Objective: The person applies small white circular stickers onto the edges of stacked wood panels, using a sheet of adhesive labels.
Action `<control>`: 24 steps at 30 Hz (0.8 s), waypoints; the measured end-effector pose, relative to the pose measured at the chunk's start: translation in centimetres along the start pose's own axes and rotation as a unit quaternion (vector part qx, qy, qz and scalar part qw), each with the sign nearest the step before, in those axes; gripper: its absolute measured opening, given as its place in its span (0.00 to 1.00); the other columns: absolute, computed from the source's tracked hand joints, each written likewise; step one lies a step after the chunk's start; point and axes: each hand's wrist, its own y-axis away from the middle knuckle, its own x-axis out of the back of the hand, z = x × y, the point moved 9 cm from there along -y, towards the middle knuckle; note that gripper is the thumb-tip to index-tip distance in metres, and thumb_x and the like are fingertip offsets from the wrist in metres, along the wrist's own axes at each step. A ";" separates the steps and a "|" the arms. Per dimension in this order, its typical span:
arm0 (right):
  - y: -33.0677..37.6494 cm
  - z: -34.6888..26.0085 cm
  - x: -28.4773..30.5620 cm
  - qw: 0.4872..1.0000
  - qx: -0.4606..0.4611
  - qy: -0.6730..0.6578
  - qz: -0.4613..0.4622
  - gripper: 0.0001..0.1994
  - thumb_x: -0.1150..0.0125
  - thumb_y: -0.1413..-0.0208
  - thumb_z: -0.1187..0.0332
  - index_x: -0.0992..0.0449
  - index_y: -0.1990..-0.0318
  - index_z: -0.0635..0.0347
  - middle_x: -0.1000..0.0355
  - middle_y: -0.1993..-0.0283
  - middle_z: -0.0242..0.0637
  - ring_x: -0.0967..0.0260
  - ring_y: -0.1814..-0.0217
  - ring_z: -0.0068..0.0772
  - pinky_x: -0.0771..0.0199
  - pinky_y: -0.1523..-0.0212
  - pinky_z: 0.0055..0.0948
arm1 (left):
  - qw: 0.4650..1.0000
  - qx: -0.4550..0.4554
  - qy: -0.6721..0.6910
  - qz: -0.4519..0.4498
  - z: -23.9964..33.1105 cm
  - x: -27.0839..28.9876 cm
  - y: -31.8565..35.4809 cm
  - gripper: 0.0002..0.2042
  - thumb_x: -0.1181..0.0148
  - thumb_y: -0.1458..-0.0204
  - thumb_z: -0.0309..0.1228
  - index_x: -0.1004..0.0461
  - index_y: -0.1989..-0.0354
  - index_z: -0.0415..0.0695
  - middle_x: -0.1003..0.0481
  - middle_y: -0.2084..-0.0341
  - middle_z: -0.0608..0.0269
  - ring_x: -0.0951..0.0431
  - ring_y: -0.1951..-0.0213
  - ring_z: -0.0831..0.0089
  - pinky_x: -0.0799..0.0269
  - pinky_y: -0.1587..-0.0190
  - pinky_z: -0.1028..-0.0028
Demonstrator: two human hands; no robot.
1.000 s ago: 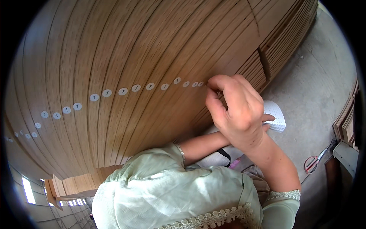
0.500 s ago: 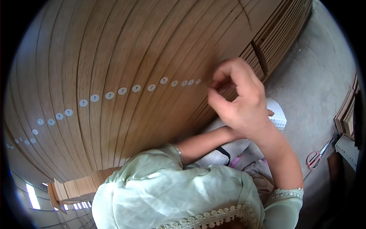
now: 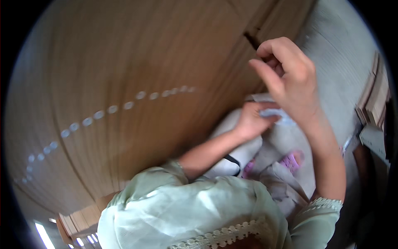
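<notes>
A tall stack of brown wooden boards (image 3: 124, 54) fills the left and middle, its edges facing me. A row of small round white stickers (image 3: 112, 109) runs across those edges. My right hand (image 3: 290, 74) is lifted off the stack at the upper right, fingers curled and thumb near the index finger; nothing shows between them in the blurred picture. Below it, my left hand (image 3: 253, 122) rests by my knee and grips a white sheet (image 3: 278, 113). Whether the sheet carries stickers I cannot tell.
Grey concrete floor (image 3: 331, 45) lies to the right of the stack. More wooden pieces (image 3: 375, 99) stand at the right rim. A pink slipper (image 3: 292, 159) shows below my hands, beside my light trousers (image 3: 244, 149). My pale green sleeve and lace trim fill the bottom.
My right hand came off the end of the sticker row and moved right, toward the white sheet. The view swung, so the stack and stickers slid left and blurred. My left hand came into view.
</notes>
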 end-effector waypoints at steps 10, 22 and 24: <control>10.7 4.9 1.8 0.956 -0.066 0.075 -0.275 0.05 0.40 0.57 0.76 0.26 0.70 0.61 0.30 0.71 0.41 0.34 0.64 0.44 0.31 0.63 0.39 | 0.993 0.111 -0.002 -0.031 0.1 -0.5 0.4 0.11 0.35 0.56 0.23 0.22 0.62 0.38 0.23 0.72 0.63 0.26 0.75 0.81 0.30 0.72 0.82; 11.8 4.1 1.2 0.961 -0.023 0.161 -0.222 0.07 0.45 0.64 0.79 0.28 0.73 0.60 0.32 0.71 0.37 0.35 0.67 0.39 0.30 0.67 0.33 | 0.991 0.126 0.046 -0.013 -0.1 -0.5 0.1 0.09 0.39 0.55 0.20 0.23 0.63 0.35 0.24 0.66 0.58 0.24 0.69 0.77 0.25 0.70 0.81; 12.0 4.2 1.0 0.961 -0.023 0.165 -0.220 0.08 0.45 0.64 0.79 0.29 0.72 0.60 0.32 0.71 0.37 0.35 0.67 0.39 0.29 0.68 0.33 | 0.991 0.123 0.052 -0.013 -0.3 -0.5 0.1 0.09 0.39 0.55 0.20 0.23 0.63 0.35 0.24 0.67 0.58 0.24 0.69 0.77 0.25 0.70 0.81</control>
